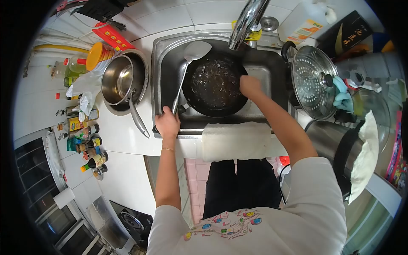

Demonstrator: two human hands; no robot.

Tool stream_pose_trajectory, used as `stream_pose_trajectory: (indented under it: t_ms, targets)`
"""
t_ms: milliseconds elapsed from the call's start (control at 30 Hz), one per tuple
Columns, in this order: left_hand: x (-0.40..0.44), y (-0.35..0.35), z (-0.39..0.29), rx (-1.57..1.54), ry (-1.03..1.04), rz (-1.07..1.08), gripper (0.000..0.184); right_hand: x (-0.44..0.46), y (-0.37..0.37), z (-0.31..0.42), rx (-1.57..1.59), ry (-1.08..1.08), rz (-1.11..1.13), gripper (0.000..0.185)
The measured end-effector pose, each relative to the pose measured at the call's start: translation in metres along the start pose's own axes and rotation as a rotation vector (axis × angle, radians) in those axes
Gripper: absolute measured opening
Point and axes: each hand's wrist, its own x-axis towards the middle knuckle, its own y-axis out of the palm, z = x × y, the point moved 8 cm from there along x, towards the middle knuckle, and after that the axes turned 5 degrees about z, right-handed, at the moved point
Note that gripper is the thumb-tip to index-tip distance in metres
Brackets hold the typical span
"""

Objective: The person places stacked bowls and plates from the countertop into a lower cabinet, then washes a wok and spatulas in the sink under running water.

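Observation:
A black frying pan point(196, 103) with murky, bubbly water in it sits in the metal sink point(158, 76). My left hand point(168, 122) is closed around the handle of a metal spatula point(198, 50) at the sink's front left. The spatula slants up along the pan's left side, with its broad head over the far left rim. Near my left fingers is a short black pan handle point(183, 109). At the pan's right rim is my right hand point(250, 86), its fingers curled in; whatever they hold is hidden.
The faucet point(247, 23) hangs over the sink's back. A saucepan point(117, 80) in a metal bowl stands left, beside several bottles point(97, 160). To the right are a steamer lid point(312, 80) and a large steel pot point(329, 140). A cloth point(236, 141) drapes over the front edge.

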Motion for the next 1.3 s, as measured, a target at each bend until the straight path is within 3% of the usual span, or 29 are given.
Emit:
stream_pose_trajectory:
  t_ms: [67, 133, 200, 267, 367, 400, 467, 500, 600, 667, 767, 833, 967, 1000, 1100, 1133, 1267, 1300]
  targets:
    - [0.001, -0.003, 0.0, 0.011, 0.014, -0.023, 0.027, -0.029, 0.013, -0.003, -0.052, -0.035, 0.087, 0.018]
    - [0.0, -0.004, -0.003, 0.036, 0.016, -0.034, 0.028, -0.059, 0.032, 0.015, -0.032, -0.107, 0.324, 0.021]
    - [0.0, -0.002, -0.002, 0.015, 0.016, -0.036, 0.028, -0.062, 0.08, 0.057, 0.152, -0.422, 0.467, 0.025]
    - [0.0, -0.002, 0.0, 0.005, 0.014, -0.046, 0.028, -0.067, 0.058, 0.116, 0.377, -0.7, 0.353, 0.028]
    - [0.0, -0.004, -0.003, 0.012, 0.042, -0.025, 0.028, -0.005, 0.002, 0.146, 0.547, -0.582, 0.106, 0.022]
    - [0.001, -0.002, -0.002, 0.01, 0.043, -0.024, 0.028, 0.026, -0.008, 0.135, 0.538, -0.431, -0.007, 0.022]
    - [0.001, -0.001, -0.001, 0.004, 0.045, -0.027, 0.028, 0.077, 0.008, 0.08, 0.549, -0.155, 0.009, 0.026]
    - [-0.002, 0.001, -0.001, 0.015, 0.038, 0.012, 0.029, 0.058, -0.012, 0.049, 0.515, -0.012, -0.008, 0.029]
    - [0.001, -0.002, -0.004, 0.018, 0.068, 0.051, 0.032, 0.045, 0.023, -0.034, 0.422, 0.076, -0.079, 0.028]
    - [-0.001, 0.0, 0.001, -0.026, 0.108, 0.127, 0.036, -0.005, 0.023, -0.058, 0.522, 0.19, 0.044, 0.027]
    - [0.001, 0.01, 0.008, -0.082, 0.151, 0.297, 0.041, -0.068, -0.016, -0.059, 0.663, 0.2, -0.039, 0.026]
    - [-0.002, 0.004, -0.005, -0.053, 0.24, 0.391, 0.041, -0.08, -0.035, -0.054, 0.658, 0.145, -0.093, 0.026]
    - [0.007, 0.016, -0.009, -0.026, 0.172, 0.757, 0.039, -0.083, -0.062, -0.047, 0.544, 0.042, -0.129, 0.029]
    - [0.012, 0.01, -0.019, -0.025, 0.257, 0.723, 0.038, -0.083, -0.072, -0.043, 0.521, 0.008, -0.161, 0.03]
    - [0.004, 0.013, -0.039, -0.316, -0.038, 1.126, 0.037, -0.081, -0.1, -0.034, 0.481, -0.094, -0.24, 0.031]
    - [-0.003, -0.012, -0.06, -0.421, -0.071, 1.194, 0.03, -0.076, -0.108, -0.032, 0.49, -0.122, -0.258, 0.033]
    - [-0.037, 0.011, -0.075, -1.213, -0.575, 1.414, 0.019, -0.069, -0.149, -0.016, 0.487, -0.185, -0.267, 0.055]
    - [-0.047, 0.005, -0.083, -1.335, -0.623, 1.426, 0.015, -0.066, -0.158, -0.012, 0.481, -0.239, -0.312, 0.059]
